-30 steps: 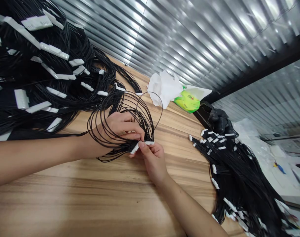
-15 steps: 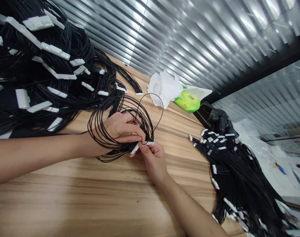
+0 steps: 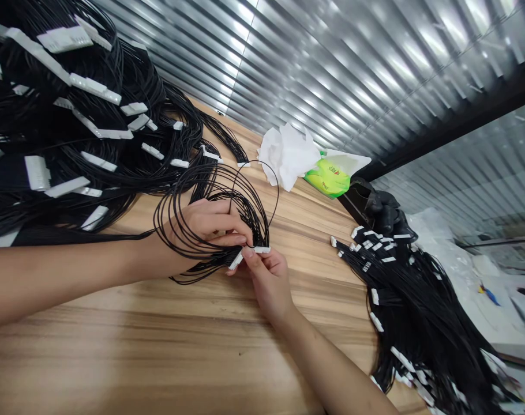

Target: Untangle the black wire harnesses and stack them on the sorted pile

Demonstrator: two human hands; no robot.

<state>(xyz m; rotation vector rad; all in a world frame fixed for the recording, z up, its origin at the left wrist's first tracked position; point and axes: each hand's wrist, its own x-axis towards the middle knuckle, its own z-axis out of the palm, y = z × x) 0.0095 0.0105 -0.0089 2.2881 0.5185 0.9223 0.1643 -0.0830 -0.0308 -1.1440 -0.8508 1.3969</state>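
Black wires [image 3: 167, 199] hang in wide loops around my left hand [image 3: 210, 222], which reaches through them with its fingers bent. Its thumb and index finger are pinched at a thin black wire [image 3: 278, 193] that arcs up in a single loop. Where the wires end are two white connectors: a slanted one [image 3: 236, 261] and another [image 3: 262, 250] that is level. My right hand [image 3: 271, 282] is closed on these connectors from below, thumb on top. Both hands' fingertips meet there, and they partly hide the wire's end.
Bundled black cables with white connectors [image 3: 93, 86] are heaped at the left; more bundles [image 3: 422, 311] lie at the right. Behind my hands are crumpled white paper [image 3: 286, 155] and a green tissue pack [image 3: 329, 177]. Corrugated metal [image 3: 306, 75] rises behind the wooden table [image 3: 180, 346].
The single wire loop has shifted slightly left. My left fingers have moved a little closer to the connectors; my right hand keeps its place.
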